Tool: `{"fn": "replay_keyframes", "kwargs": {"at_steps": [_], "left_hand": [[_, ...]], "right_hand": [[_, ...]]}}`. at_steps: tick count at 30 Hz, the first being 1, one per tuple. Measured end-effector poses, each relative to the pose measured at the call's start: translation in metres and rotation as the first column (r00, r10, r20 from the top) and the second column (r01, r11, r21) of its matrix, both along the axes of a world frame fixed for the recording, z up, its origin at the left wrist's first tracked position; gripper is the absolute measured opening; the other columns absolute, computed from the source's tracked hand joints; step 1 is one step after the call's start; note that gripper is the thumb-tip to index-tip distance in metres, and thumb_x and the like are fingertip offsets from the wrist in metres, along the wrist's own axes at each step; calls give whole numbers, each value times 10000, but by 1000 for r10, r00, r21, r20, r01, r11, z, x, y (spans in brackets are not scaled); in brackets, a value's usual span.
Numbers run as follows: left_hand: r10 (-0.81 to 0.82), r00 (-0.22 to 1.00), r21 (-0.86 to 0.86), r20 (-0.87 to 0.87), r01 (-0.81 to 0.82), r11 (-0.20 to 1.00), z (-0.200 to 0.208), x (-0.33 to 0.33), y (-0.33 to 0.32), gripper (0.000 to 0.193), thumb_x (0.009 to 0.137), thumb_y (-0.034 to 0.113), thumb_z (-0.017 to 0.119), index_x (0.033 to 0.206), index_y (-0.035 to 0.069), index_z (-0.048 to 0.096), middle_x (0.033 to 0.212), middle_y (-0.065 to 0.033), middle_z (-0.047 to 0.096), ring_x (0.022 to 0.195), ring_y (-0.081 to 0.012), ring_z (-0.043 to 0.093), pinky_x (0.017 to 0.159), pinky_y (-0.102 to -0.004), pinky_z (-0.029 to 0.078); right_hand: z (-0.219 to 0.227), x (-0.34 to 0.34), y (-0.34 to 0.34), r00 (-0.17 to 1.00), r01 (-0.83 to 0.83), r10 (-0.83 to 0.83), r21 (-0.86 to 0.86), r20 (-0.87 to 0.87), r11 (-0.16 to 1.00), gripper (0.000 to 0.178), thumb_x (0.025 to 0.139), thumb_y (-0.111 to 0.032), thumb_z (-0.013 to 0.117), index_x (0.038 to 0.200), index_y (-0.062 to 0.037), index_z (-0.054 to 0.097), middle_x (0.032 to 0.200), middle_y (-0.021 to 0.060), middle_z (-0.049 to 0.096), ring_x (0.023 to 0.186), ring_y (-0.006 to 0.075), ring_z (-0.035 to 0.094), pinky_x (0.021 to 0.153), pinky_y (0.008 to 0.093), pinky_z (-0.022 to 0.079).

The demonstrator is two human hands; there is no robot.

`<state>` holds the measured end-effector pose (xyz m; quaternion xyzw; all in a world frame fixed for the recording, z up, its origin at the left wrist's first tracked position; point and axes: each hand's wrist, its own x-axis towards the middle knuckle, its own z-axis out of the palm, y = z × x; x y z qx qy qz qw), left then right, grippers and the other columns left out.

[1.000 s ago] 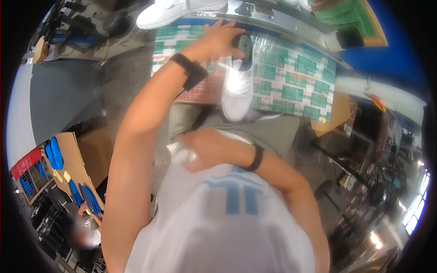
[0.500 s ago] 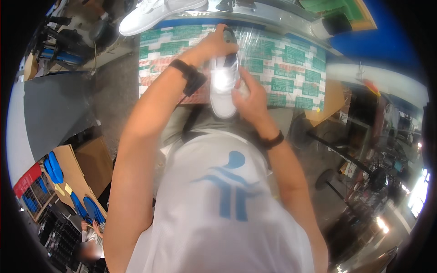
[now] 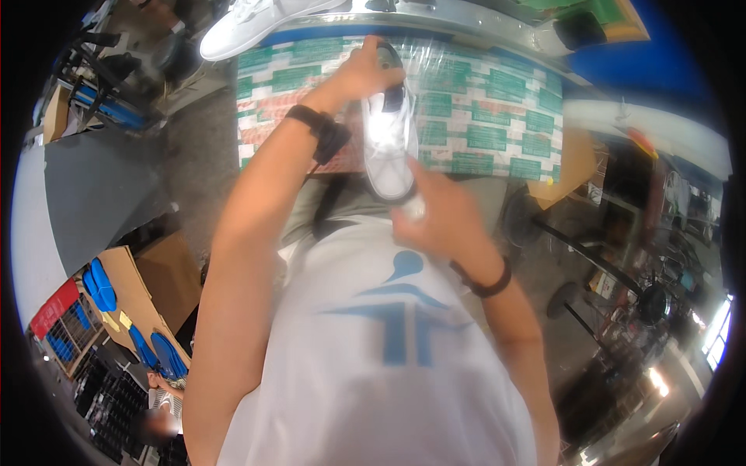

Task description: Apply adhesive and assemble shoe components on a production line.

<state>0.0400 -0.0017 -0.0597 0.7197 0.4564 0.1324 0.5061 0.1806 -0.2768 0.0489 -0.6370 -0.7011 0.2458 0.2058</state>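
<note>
A: White shoe (image 3: 391,133), 12 o'clock. Obscured?
B: Heel, partly behind the left hand (image 3: 367,75) gripping it. Right hand (image 3: 447,216), toe's 5 o'clock, pinches a white wad (image 3: 414,207); blurred, material unclear.
A: Textures?
B: Rounded toe, laced upper; green-and-white block-patterned surface (image 3: 489,109), glossy creases. Second shoe (image 3: 260,27), 11 o'clock, cropped above.

Worktop (image 3: 497,113): green-and-white print, glossy toward far edge. Hand-held shoe (image 3: 390,172) overlaps near edge; contact unclear. Metal ledge (image 3: 466,26) beyond carries another white shoe (image 3: 260,29), left end. Far left: brown cardboard (image 3: 134,289), blue flat pieces (image 3: 101,286) on it. Floor (image 3: 193,147) dull grey.
</note>
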Motion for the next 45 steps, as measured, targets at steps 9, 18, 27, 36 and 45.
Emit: {"fn": "replay_keyframes", "kwargs": {"at_steps": [9,18,27,36,45], "left_hand": [[33,998,-69,46,-30,997,2,1,-6,1021,863,404,842,1637,-60,364,1408,-353,667,1267,-449,720,1035,-469,600],[29,996,-16,88,-28,999,11,-14,-7,890,912,320,811,1630,-11,403,1184,-211,740,1046,-285,735,930,-388,577],[71,990,-42,123,-66,997,16,-13,-11,908,896,362,797,1645,16,419,1196,-219,724,1056,-297,714,961,-399,563],[45,994,-87,103,-36,996,12,-19,-4,908,893,369,794,1640,13,422,1208,-202,713,1075,-281,707,959,-398,563],[24,999,-13,24,-24,1000,-9,-4,-1,1033,854,446,827,1644,-35,370,1443,-351,601,1291,-439,683,1067,-453,571]], "right_hand": [[-67,37,54,971,43,-40,-9,238,999,872,819,-421,877,1483,75,606,1004,229,766,875,389,771,754,485,618],[5,37,-41,1000,16,-14,-187,13,982,866,878,-365,825,1595,39,555,1200,270,778,1107,421,766,961,490,614],[-57,10,50,793,245,-273,-125,-544,961,626,948,-239,761,1488,59,657,1370,308,743,1255,375,756,1081,431,564],[-4,6,-7,999,-35,34,47,19,998,887,806,-356,879,1518,86,592,1017,197,731,904,366,722,797,482,579],[-24,-15,18,997,-58,68,267,-27,962,989,756,-383,924,1545,87,557,954,147,691,805,331,683,716,456,552]]}}
